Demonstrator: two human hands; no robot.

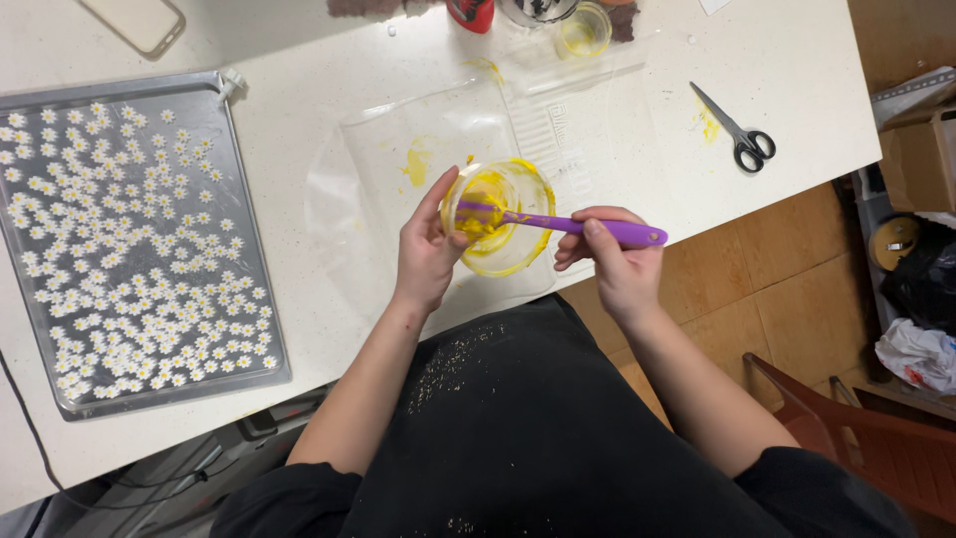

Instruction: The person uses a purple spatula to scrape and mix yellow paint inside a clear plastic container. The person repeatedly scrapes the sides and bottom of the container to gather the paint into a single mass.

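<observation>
While yellow smears coat it, clear bowl (503,214) holds purple spatula (573,225)

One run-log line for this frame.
left hand: holds clear yellow-smeared plastic cup | right hand: holds purple silicone spatula, blade in cup

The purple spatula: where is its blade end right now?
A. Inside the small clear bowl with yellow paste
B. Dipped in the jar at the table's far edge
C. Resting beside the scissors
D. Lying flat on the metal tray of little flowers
A: the right hand holds the purple spatula with its blade inside the small clear bowl of yellow paste, which the left hand steadies.
</observation>
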